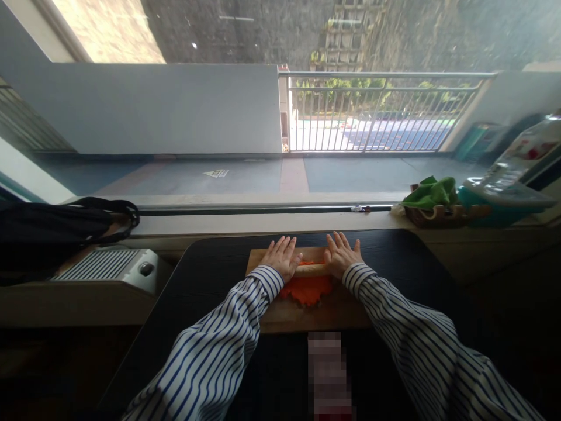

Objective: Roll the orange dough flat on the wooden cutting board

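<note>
A wooden rolling pin (312,270) lies crosswise over a flattened sheet of orange dough (307,291) with a ragged near edge. Beneath the dough is a wooden board (280,320). My left hand (281,258) rests palm down on the pin's left end, its fingers stretched forward. On the right end lies my right hand (342,256), also flat with fingers extended. Neither hand wraps around the pin; their palms cover its ends.
The board sits on a black table (210,280) against a window sill (263,224). A green cloth (432,193), a teal container (491,202) and a clear plastic bottle (521,152) stand right on the sill. A black bag (56,225) and a white slatted unit (103,266) are left.
</note>
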The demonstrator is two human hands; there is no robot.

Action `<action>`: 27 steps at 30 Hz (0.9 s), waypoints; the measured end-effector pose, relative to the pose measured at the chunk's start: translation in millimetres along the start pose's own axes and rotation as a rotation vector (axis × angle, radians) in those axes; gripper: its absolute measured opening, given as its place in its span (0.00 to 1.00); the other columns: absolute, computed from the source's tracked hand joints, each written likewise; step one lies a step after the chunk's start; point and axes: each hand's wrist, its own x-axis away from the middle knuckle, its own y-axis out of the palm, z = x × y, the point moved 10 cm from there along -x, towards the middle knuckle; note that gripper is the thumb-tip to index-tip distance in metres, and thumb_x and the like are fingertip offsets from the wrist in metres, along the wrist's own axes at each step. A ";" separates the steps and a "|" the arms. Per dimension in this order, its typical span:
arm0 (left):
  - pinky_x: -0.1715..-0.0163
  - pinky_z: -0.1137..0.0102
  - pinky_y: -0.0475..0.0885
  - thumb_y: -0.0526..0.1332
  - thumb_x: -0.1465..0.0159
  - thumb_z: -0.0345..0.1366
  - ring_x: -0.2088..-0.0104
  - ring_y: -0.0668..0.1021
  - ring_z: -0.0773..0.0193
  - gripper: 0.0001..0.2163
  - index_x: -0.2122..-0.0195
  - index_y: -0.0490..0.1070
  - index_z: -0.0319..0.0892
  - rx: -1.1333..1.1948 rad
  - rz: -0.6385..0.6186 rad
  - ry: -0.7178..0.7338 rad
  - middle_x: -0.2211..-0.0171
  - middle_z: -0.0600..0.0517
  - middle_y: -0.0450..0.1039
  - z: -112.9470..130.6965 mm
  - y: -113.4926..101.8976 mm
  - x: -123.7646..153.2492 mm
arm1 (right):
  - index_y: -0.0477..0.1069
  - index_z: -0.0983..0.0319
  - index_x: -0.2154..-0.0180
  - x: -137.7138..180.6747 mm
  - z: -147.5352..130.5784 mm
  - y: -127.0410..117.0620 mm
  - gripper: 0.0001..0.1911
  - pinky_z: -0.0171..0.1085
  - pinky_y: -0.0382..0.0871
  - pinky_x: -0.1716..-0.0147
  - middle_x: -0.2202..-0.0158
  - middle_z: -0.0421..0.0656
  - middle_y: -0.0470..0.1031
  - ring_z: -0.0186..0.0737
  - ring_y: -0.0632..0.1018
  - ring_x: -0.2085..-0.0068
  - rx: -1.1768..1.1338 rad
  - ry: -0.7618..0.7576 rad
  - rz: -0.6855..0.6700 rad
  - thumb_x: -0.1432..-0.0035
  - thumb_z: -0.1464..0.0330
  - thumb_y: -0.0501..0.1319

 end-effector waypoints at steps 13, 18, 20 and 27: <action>0.40 0.57 0.43 0.36 0.35 0.48 0.38 0.51 0.59 0.27 0.39 0.47 0.39 -0.011 0.088 0.016 0.38 0.47 0.50 -15.7 -4.6 -36.2 | 0.41 0.66 0.39 -36.1 -1.7 -17.1 0.31 0.61 0.32 0.44 0.35 0.44 0.39 0.45 0.40 0.37 -0.045 0.008 0.105 0.42 0.63 0.37; 0.40 0.57 0.44 0.36 0.35 0.48 0.39 0.52 0.59 0.27 0.39 0.48 0.38 -0.023 0.076 0.009 0.39 0.47 0.51 -16.7 -3.9 -35.8 | 0.42 0.66 0.39 -37.3 -2.6 -14.5 0.31 0.61 0.32 0.44 0.35 0.44 0.39 0.46 0.39 0.37 -0.042 0.011 0.068 0.42 0.61 0.38; 0.41 0.57 0.45 0.35 0.35 0.47 0.39 0.52 0.59 0.27 0.39 0.48 0.38 -0.029 0.076 0.010 0.39 0.46 0.51 -15.4 -2.9 -30.5 | 0.42 0.65 0.39 -33.7 -2.6 -11.3 0.31 0.61 0.31 0.44 0.35 0.45 0.38 0.45 0.39 0.37 -0.051 -0.004 0.058 0.42 0.61 0.37; 0.41 0.56 0.46 0.37 0.36 0.48 0.38 0.52 0.57 0.28 0.39 0.48 0.37 -0.088 0.051 0.034 0.39 0.45 0.50 -0.7 -0.9 -1.9 | 0.41 0.62 0.38 -3.3 -2.8 -0.4 0.31 0.61 0.30 0.44 0.35 0.45 0.36 0.44 0.38 0.37 -0.055 -0.038 0.021 0.41 0.58 0.36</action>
